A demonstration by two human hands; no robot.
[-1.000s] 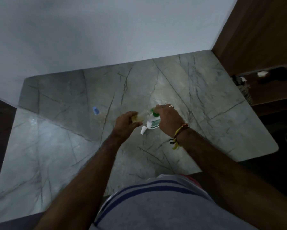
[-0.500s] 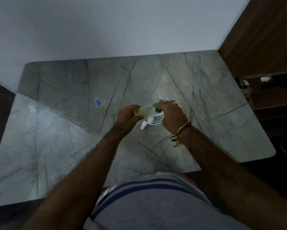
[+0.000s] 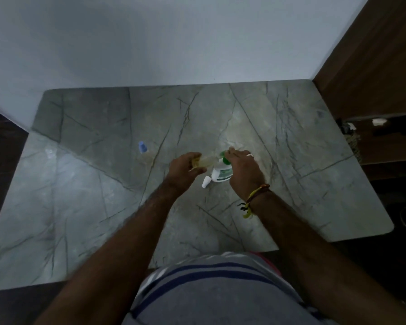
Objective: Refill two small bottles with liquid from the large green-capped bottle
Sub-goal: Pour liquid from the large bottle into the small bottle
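L hand point(image 3: 185, 168) is curled round a small clear bottle point(image 3: 205, 161) w/ yellowish liquid in it, held tipped nearly on its side, mouth pointing right toward the pump of the large bottle point(image 3: 221, 174). R hand point(image 3: 243, 171) sits on top of that large white bottle, fingers bent over the green pump head point(image 3: 225, 159); looks like it's pressing or gripping the pump, but exact finger contact is hidden by the back of the hand. Ring on one R finger, thread band point(image 3: 253, 198) at the wrist.

Large bottle stands upright on the table, mid-right of centre, touching nothing but the hands. Just beside its base, front-left, lies a small white cap point(image 3: 205, 181), prob. off the bottle in the L hand.

Progress, my read: bottle no. 1 is mid-fill, maybe partly full already; can't tell level precisely. Well apart to the left, a second small bottle w/ blue cap point(image 3: 142, 147) stands on the table, cap on, so likely untouched. So approx. first half underway; left to do: finish fill, recap w/ white cap, then open, fill, close the blue-capped one.

Surface: grey-green marble-look table point(image 3: 314, 160) w/ dark veins, glossy, rounded corners, pushed against a pale wall point(image 3: 174, 43). Dark wood panel point(image 3: 373, 66) to the right w/ a shelf holding blurred items. Dim room light. Person's striped shirt point(image 3: 209, 289) fills the bottom edge.
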